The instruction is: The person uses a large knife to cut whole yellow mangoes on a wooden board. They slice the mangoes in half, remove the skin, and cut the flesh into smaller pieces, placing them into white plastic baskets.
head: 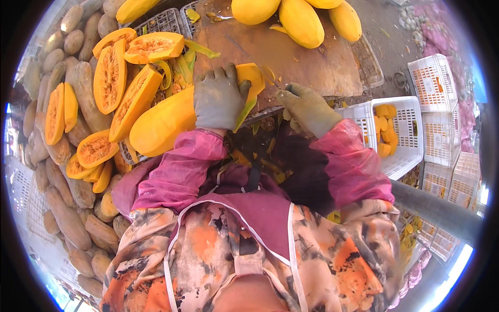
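My left hand (220,97), in a grey work glove, presses down on a peeled yellow-orange squash (165,121). That squash lies at the left edge of a worn wooden board (323,74). Orange flesh (249,78) shows past the gloved fingers; whether it is a separate piece I cannot tell. Below the left thumb hangs a yellow-green strip of peel (245,114). My right hand (308,107), also gloved, is closed around the handle of a thin-bladed knife (249,56). The blade slants up and left over the board, just beyond the orange flesh. The handle is mostly hidden in the glove.
Halved squash (111,76) with seeds are piled at the left. Unpeeled squash (74,191) heap behind them. Several whole peeled ones (300,23) lie along the board's far side, near a spoon (218,16). On the right, a white crate (403,162) holds orange chunks (386,128).
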### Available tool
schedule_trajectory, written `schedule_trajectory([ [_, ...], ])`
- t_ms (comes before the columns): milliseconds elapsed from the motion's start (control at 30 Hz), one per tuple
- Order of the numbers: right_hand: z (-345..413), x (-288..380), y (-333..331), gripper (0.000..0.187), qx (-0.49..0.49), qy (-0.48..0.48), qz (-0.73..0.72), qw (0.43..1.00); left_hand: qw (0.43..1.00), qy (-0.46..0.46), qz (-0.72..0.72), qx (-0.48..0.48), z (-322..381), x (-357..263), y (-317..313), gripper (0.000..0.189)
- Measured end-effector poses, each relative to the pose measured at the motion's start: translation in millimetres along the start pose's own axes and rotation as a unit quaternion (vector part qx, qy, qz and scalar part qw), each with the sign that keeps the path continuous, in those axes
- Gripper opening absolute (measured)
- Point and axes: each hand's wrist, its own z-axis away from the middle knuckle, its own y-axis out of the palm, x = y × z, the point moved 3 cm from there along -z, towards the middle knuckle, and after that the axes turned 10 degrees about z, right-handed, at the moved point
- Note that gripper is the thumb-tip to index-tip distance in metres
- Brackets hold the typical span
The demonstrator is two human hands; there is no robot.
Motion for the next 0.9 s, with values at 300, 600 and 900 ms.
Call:
schedule_trajectory([
  [300,-46.7,13.4,-17.1,0.045,0.027,0.019,-0.023,0.999,0.999,0.025,0.005,-0.030,6.1,6.7,13.5,0.041],
  [600,-62.2,-11.0,-3.0,0.039,0.000,-0.067,-0.181,0.981,0.947,-0.069,-0.017,0.312,-74.0,30.6,-21.4,0.048],
  [900,-36.3,-1.6,72.3,0.040,-0.211,-0.128,0.052,0.968,0.951,-0.113,0.116,0.264,-75.2,71.0,5.0,0.076],
])
